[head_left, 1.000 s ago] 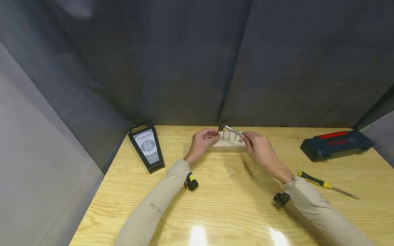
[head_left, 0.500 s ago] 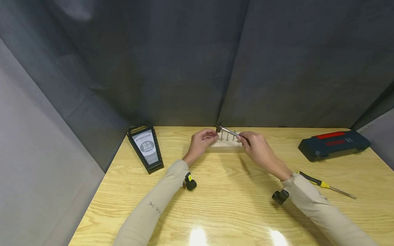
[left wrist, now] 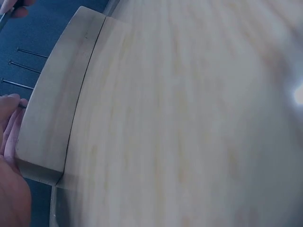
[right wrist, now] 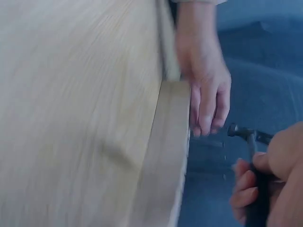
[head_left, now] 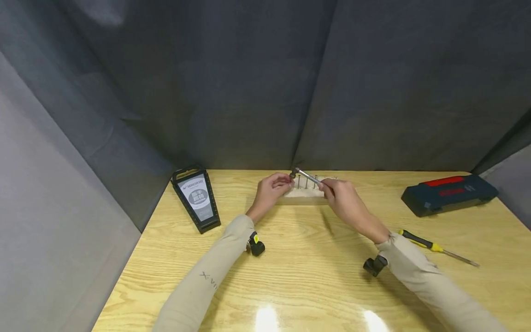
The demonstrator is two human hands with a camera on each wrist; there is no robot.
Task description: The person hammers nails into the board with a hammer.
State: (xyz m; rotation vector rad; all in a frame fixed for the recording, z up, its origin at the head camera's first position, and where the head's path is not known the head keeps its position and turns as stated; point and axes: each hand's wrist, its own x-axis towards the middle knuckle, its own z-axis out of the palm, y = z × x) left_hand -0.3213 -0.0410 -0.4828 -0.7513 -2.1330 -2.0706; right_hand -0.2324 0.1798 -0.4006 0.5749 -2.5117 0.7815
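Observation:
A pale wooden block (head_left: 303, 200) lies at the table's back edge, with several nails (head_left: 307, 182) standing upright in its top in a row. At the block's left end, my left hand (head_left: 267, 193) pinches another nail (left wrist: 22, 106) between thumb and fingertips, most of it covered by the fingers. My right hand (head_left: 347, 203) grips the handle of a small hammer (right wrist: 258, 189) from the right. The hammer's dark head (head_left: 293, 173) hangs just above the pinched nail, close to the left fingertips. Whether head and nail touch is too small to tell.
A black tool holder (head_left: 198, 198) with a printed label lies to the left. On the right are a dark blue and red case (head_left: 450, 196) and a yellow-black screwdriver (head_left: 433, 246) beside the right forearm. A dark curtain (head_left: 249, 92) hangs behind the table (head_left: 307, 276).
The hammer head has dipped toward the pinched nail and risen slightly again, moved by my right hand. My left hand keeps its place at the block.

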